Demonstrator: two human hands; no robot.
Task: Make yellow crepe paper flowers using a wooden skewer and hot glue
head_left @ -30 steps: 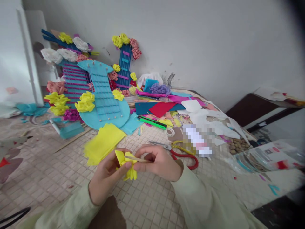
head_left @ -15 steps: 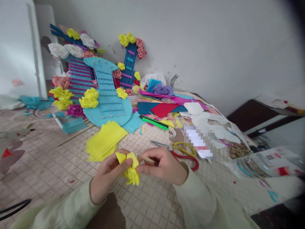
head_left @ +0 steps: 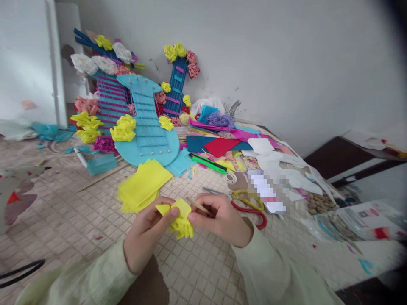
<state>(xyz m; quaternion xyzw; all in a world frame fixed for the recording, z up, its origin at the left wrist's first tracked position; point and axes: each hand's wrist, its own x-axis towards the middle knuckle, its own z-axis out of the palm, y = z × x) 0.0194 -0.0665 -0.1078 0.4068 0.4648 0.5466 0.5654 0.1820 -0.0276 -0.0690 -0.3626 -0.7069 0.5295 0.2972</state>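
Between thumb and fingers my left hand [head_left: 152,231] pinches a yellow paper flower [head_left: 182,228], its folded petals hanging below and a flatter piece on top. My right hand [head_left: 219,218] is closed round a thin wooden stick [head_left: 200,206], and its thumb touches the flower's right edge. Just beyond my left hand lies a stack of yellow paper sheets [head_left: 143,184]. Scissors [head_left: 249,202] with yellow and red handles rest on the table behind my right hand. A light-blue instrument-shaped craft piece [head_left: 148,127] with strings and yellow flowers leans further back.
A green cutter [head_left: 208,163] lies mid-table near a blurred-out phone [head_left: 267,192]. Coloured paper, purple yarn [head_left: 221,120] and white scraps [head_left: 282,165] pile up behind. Two more flower-trimmed pieces lean at the back wall. A plastic bag [head_left: 352,220] sits at the right.
The whole scene has shifted slightly rightward as the head turned. The upper paper piece of the flower now stands a little higher and wider between my hands; both hands keep their hold.
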